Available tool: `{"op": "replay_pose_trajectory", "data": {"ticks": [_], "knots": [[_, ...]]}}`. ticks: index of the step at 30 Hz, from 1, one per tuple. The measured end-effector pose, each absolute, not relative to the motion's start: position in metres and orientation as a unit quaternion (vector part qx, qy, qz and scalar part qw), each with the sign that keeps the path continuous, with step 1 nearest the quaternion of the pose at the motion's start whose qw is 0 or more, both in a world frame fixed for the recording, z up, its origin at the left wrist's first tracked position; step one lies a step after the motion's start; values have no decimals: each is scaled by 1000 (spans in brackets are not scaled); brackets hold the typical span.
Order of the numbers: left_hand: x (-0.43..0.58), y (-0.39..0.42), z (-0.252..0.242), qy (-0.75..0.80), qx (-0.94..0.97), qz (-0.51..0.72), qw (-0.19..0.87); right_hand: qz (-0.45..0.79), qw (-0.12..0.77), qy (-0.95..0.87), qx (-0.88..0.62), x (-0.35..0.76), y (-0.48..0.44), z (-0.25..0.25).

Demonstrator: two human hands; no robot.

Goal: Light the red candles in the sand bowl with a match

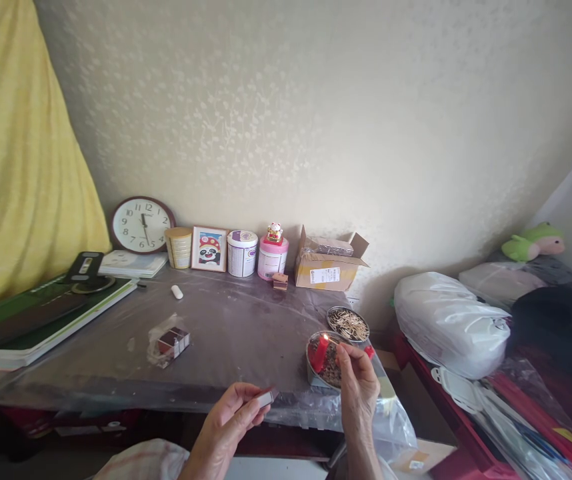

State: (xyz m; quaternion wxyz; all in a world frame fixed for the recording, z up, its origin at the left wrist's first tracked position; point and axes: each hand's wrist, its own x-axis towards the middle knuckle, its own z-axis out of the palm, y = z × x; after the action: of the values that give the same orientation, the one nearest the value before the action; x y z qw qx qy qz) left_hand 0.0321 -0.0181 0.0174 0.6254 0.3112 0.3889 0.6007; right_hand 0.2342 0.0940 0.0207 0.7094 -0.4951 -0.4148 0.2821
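In my left hand (233, 417) a small matchbox (265, 399) is held between thumb and fingers, just off the table's front edge. My right hand (359, 380) pinches a thin match (333, 341), its tip at the top of a red candle (321, 354). A small bright flame (325, 337) shows where match and candle top meet. The candle stands, slightly tilted, in a round bowl (311, 373) of dark grains. Behind that bowl is a dish of many matchsticks (349, 324). Part of a second red object (369, 351) shows beside my right fingers.
Plastic-wrapped matchboxes (172, 342) lie mid-table, with a white oval object (177, 292) farther back. Along the wall stand a clock (143, 225), a picture frame (209, 249), tubs (243, 253) and an open carton (326, 270). Bags (449, 320) lie at the right; a large book (51, 320) left.
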Motion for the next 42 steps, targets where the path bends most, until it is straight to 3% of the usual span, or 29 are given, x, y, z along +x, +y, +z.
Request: {"op": "replay_pose_trajectory", "data": {"ticks": [21, 34, 42], "knots": [[33, -17, 21, 402, 297, 606, 619, 331, 689, -420, -490, 229, 82, 32], [32, -17, 22, 404, 300, 603, 619, 321, 729, -387, -465, 237, 87, 34], [35, -11, 10, 411, 263, 625, 610, 381, 766, -346, -384, 265, 66, 87]]}}
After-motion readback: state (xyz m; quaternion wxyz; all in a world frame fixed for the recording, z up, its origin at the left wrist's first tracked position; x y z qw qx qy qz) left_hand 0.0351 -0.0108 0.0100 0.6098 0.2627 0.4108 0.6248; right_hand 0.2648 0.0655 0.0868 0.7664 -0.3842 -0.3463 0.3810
